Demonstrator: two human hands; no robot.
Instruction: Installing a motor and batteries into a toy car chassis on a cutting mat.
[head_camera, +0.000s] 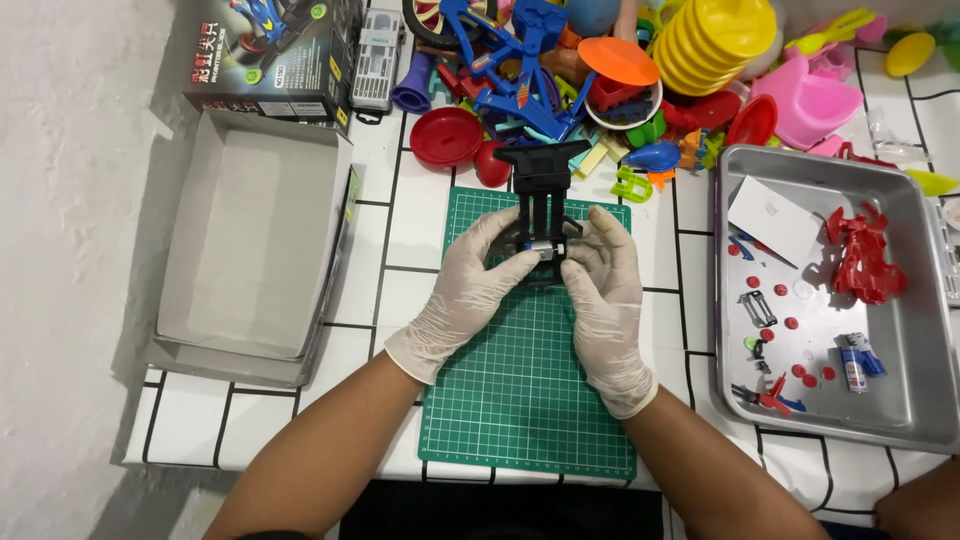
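Both gloved hands met over the far part of the green cutting mat (525, 400), gripping a black toy car chassis (541, 205) between them. The left hand (470, 290) curled around the chassis from the left, its fingers (515, 268) clamped on the near end, where a small silvery motor (541, 250) showed. The right hand (603, 290) pressed in from the right, fingers bent together against the same end. The chassis ran lengthwise away from the person, its far end reaching past the mat's far edge toward the toy pile.

To the left, an open grey cardboard box tray (250, 250) lay on the white tiled table (400, 250), and its printed lid (270, 55) stood just beyond it. Along the far side of the table spread a heap of bright plastic toys: a blue toy bicycle (520, 60), a red bowl (446, 137), an orange disc (617, 60), a stack of yellow plates (715, 40) and a pink potty-shaped toy (805, 100).

To the right sat a metal tray (900, 410) holding a red car body shell (862, 255), a white paper slip (775, 220), several small red round parts (790, 323), a small blue-and-white battery (858, 362) and red-handled nippers (770, 397) at its near side.
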